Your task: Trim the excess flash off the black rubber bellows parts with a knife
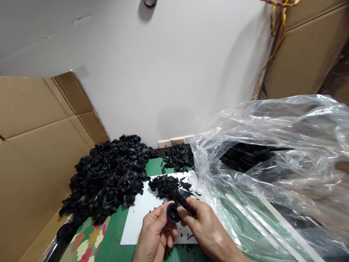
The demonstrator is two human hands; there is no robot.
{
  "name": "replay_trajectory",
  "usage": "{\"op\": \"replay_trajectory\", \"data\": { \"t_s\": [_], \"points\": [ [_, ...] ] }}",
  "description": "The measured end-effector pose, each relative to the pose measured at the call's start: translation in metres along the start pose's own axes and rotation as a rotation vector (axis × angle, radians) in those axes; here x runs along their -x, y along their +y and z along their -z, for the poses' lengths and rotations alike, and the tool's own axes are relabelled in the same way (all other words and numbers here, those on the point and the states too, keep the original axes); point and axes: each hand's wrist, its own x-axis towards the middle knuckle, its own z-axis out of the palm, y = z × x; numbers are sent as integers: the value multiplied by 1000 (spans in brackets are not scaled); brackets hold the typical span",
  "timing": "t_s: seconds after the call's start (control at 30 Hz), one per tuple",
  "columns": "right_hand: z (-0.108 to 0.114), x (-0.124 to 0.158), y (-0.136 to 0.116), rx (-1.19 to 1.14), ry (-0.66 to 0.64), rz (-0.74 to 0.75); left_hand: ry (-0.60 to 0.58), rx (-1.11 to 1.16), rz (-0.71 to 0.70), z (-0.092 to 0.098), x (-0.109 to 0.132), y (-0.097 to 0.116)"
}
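Note:
My left hand (158, 229) pinches a small round black rubber part (172, 213), its hollow side facing up toward me. Closed beside it, my right hand (204, 222) grips a dark stick-like tool (185, 203), whose far end blends into the black scraps behind. The right thumb touches the edge of the rubber part. Below both hands lies a white sheet (137, 218), scattered with black rubber scraps (165, 185).
A heap of black ribbed rubber parts (109, 174) rises at left beside a cardboard sheet (38, 145). More scraps (180, 156) lie near the wall (163, 72). At right, a clear plastic bag (272, 112) holds black parts. Yellow-red twisted wires (268, 63) hang upper right.

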Motion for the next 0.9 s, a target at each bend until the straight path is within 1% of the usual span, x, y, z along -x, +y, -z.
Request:
{"op": "replay_trajectory", "data": {
  "t_s": [0.13,0.23,0.4,0.6,0.73,0.9],
  "points": [
    [-4,-1,-2,63,51,1,142,-207,-146,0,1,5],
    [-7,-3,-2,34,22,0,206,-293,-146,2,0,7],
    [-9,-4,1,-12,-41,-33,199,-285,-85,1,-2,8],
    [-11,-5,4,-116,-63,-82,165,-247,-29,-1,1,12],
    [-14,-4,8,-145,-71,-74,180,-252,-30,-1,0,13],
    [-18,-4,12,-132,-34,-47,205,-295,-87,0,-7,6]
  ]
}}
